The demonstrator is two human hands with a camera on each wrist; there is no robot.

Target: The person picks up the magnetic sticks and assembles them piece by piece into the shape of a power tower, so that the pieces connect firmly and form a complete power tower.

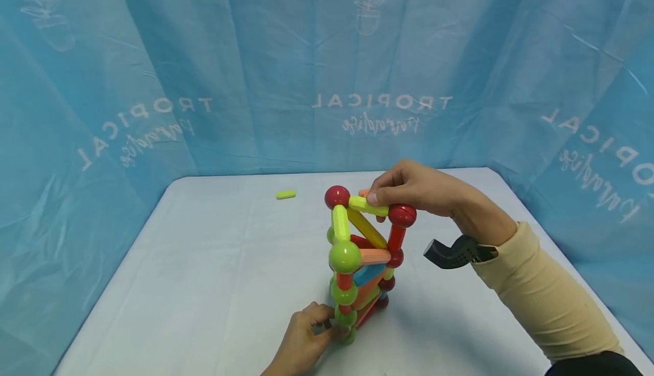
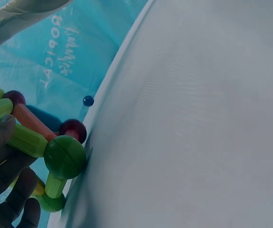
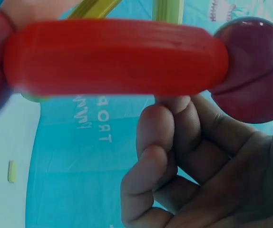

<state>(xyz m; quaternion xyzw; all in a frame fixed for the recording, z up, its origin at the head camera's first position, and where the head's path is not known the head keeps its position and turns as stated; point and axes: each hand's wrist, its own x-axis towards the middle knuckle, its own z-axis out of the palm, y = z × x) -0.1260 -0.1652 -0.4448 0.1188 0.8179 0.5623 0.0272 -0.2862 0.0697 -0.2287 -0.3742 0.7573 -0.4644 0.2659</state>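
Observation:
A tall toy tower of coloured balls and sticks [image 1: 344, 257] stands on the white table, with green balls on its near left side and red balls on the right. My right hand [image 1: 416, 188] pinches a yellow-green stick [image 1: 375, 206] that spans two red balls at the top. A red stick [image 3: 112, 59] fills the upper right wrist view, in front of the curled fingers. Low on the tower, my left hand [image 1: 304, 336] grips its left side. The left wrist view shows the thumb on a yellow-green stick [image 2: 28, 141] beside a large green ball [image 2: 65, 157].
A loose yellow-green stick [image 1: 286, 194] lies toward the back of the table [image 1: 219, 262]. A blue printed sheet [image 1: 255, 69] hangs behind and along both sides. A small dark blue ball [image 2: 88, 100] shows near the table edge in the left wrist view.

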